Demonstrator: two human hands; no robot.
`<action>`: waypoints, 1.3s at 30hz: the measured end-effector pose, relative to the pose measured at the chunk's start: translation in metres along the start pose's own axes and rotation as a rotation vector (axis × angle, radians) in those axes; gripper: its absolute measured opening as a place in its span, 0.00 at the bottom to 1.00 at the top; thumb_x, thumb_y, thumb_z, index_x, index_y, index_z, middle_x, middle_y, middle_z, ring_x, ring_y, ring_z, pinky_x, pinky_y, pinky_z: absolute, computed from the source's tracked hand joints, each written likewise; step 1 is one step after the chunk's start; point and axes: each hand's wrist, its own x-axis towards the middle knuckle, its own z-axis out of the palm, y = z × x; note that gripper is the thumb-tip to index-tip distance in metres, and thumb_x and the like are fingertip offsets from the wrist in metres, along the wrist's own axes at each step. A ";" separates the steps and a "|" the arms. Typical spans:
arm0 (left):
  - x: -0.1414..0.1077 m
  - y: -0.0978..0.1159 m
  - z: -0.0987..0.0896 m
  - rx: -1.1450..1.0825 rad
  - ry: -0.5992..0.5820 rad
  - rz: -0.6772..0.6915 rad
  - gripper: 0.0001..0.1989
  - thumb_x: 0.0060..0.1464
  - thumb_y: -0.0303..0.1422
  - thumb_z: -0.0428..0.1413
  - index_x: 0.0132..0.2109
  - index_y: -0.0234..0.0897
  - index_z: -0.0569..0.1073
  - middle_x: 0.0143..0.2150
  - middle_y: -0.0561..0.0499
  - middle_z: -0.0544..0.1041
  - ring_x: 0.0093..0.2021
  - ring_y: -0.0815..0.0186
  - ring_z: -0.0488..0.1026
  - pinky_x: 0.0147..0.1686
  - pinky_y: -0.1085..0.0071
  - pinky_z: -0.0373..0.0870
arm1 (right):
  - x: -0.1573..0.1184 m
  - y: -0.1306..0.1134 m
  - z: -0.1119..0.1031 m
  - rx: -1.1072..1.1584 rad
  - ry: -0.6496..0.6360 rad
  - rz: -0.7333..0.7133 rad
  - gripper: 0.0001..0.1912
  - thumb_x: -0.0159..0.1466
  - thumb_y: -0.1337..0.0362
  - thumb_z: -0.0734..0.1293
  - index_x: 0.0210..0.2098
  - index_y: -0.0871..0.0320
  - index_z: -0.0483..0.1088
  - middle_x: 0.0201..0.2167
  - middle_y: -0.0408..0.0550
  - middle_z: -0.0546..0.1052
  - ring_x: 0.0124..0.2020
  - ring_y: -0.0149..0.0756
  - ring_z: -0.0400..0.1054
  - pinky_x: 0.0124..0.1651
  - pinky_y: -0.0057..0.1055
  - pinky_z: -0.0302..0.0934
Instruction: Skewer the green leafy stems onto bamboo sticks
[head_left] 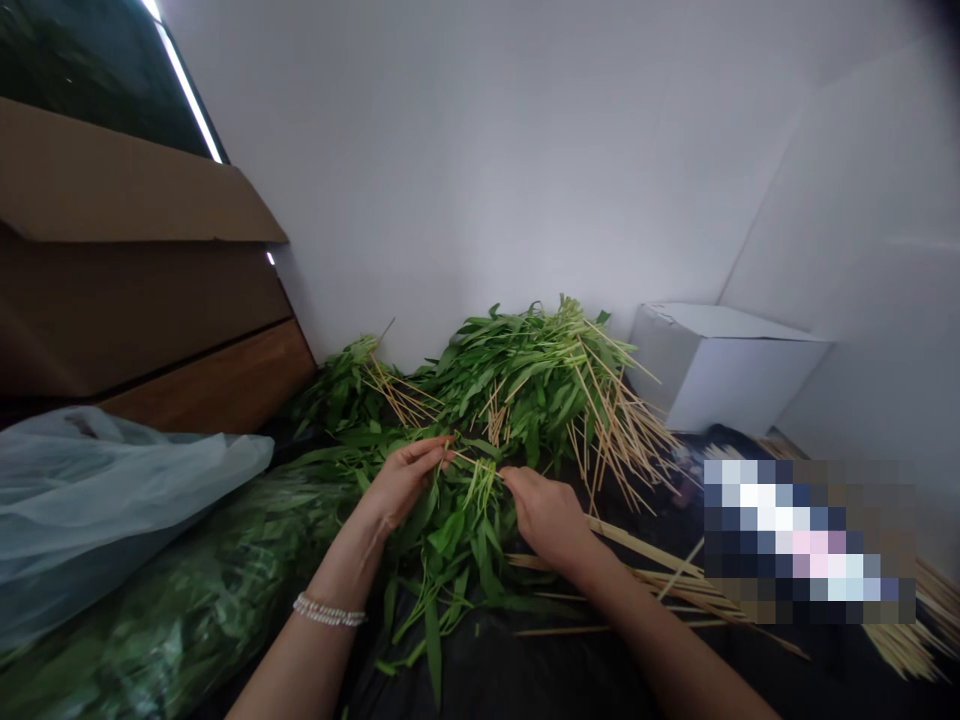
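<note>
Between my two hands runs a thin bamboo skewer (466, 458), with several stems of leafy greens (484, 484) threaded side by side on it. The long narrow leaves resemble water spinach and hang down below the skewer. My right hand (549, 512) is closed around the skewer's right end, most of which its fingers hide. At the other end, my left hand (407, 474) pinches a green stem against the skewer's tip with thumb and forefinger. More loose greens (427, 620) lie beneath both hands on black sheeting.
Behind my hands, loaded skewers (622, 420) of greens are heaped against the wall, with a smaller heap (349, 375) to their left. Loose bamboo skewers (697, 597) lie at right. A white box (742, 370), a plastic bag (112, 490) and a cardboard box (135, 300) stand around.
</note>
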 end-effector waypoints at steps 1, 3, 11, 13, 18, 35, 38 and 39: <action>-0.001 0.001 0.001 -0.003 -0.021 -0.006 0.21 0.34 0.35 0.71 0.40 0.34 0.81 0.33 0.47 0.82 0.31 0.70 0.74 0.36 0.75 0.69 | 0.000 0.000 0.000 -0.010 -0.011 0.007 0.16 0.67 0.71 0.54 0.49 0.56 0.67 0.38 0.46 0.76 0.38 0.33 0.71 0.36 0.25 0.56; -0.002 0.001 0.002 0.005 -0.038 -0.013 0.22 0.35 0.34 0.71 0.41 0.35 0.81 0.35 0.47 0.83 0.33 0.69 0.75 0.36 0.75 0.68 | 0.000 -0.001 -0.001 -0.026 -0.025 0.015 0.16 0.68 0.71 0.54 0.48 0.55 0.67 0.38 0.46 0.75 0.37 0.33 0.71 0.35 0.26 0.55; 0.001 -0.003 0.003 0.013 0.016 0.016 0.19 0.30 0.34 0.73 0.34 0.33 0.81 0.32 0.47 0.83 0.32 0.69 0.76 0.39 0.75 0.69 | 0.001 0.000 0.000 -0.032 -0.020 0.018 0.16 0.69 0.70 0.53 0.50 0.55 0.67 0.39 0.46 0.75 0.37 0.33 0.71 0.35 0.27 0.54; 0.001 -0.003 0.003 0.010 0.024 0.027 0.19 0.30 0.34 0.73 0.34 0.33 0.81 0.31 0.47 0.83 0.32 0.69 0.76 0.39 0.75 0.69 | 0.000 0.001 0.001 -0.033 -0.027 0.026 0.16 0.69 0.69 0.52 0.51 0.55 0.67 0.39 0.46 0.75 0.37 0.33 0.71 0.35 0.26 0.54; 0.002 -0.006 0.003 0.053 0.039 0.048 0.17 0.31 0.34 0.72 0.33 0.34 0.81 0.30 0.48 0.83 0.30 0.69 0.76 0.38 0.74 0.69 | 0.000 0.000 0.001 -0.035 -0.045 0.037 0.17 0.69 0.69 0.52 0.51 0.55 0.67 0.39 0.47 0.75 0.38 0.33 0.70 0.36 0.25 0.54; 0.005 -0.011 0.002 0.113 0.082 0.119 0.16 0.31 0.34 0.72 0.32 0.36 0.82 0.30 0.50 0.82 0.30 0.70 0.75 0.36 0.75 0.69 | -0.001 0.001 0.004 -0.056 0.015 0.018 0.18 0.69 0.69 0.53 0.53 0.55 0.67 0.38 0.47 0.76 0.36 0.34 0.71 0.35 0.26 0.55; 0.005 -0.012 0.001 0.111 0.089 0.129 0.15 0.32 0.34 0.72 0.32 0.36 0.82 0.30 0.50 0.82 0.30 0.70 0.74 0.36 0.75 0.69 | -0.001 0.000 0.002 -0.061 -0.004 0.028 0.18 0.68 0.70 0.53 0.53 0.55 0.67 0.38 0.47 0.76 0.36 0.33 0.71 0.35 0.26 0.56; 0.006 -0.012 0.001 0.113 0.093 0.133 0.15 0.32 0.34 0.72 0.32 0.36 0.82 0.30 0.50 0.82 0.30 0.70 0.74 0.36 0.75 0.69 | 0.000 0.000 0.002 -0.062 -0.013 0.030 0.19 0.68 0.70 0.53 0.53 0.55 0.67 0.38 0.47 0.76 0.36 0.33 0.71 0.35 0.26 0.56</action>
